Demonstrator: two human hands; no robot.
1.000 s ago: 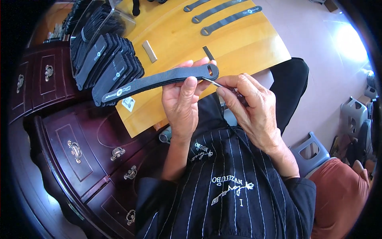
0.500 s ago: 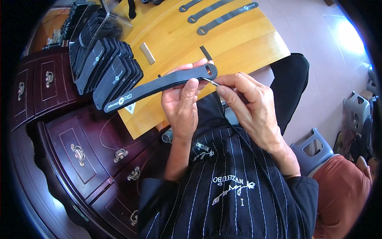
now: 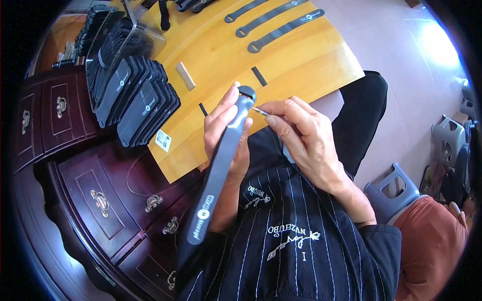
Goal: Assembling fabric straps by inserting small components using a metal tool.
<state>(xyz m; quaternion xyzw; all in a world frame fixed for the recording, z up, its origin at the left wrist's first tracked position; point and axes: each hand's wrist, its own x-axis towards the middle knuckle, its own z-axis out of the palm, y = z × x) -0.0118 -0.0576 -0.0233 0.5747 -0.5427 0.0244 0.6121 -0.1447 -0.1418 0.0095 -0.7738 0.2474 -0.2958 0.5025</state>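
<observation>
Dark grey straps with a slotted round end are pinched between the fingers and thumb of my left hand. The round end points up toward the table, and the printed tail hangs down over my left forearm. How many layers lie in the hold cannot be made out now. My right hand is closed on a thin, pointed metal tool. Its tip is by the strap edge just below the slot; whether it touches is unclear. The tool's other end is hidden in my palm.
Three similar straps lie across the yellow wooden table. Nearer are short dark strips, a beige strip and a white label. Stacked black straps stand at left above a dark red cabinet. A grey stool stands right.
My left hand has turned the straps from lying out to the left to pointing down toward me. My right hand, still holding the tool, has shifted slightly left and down.
</observation>
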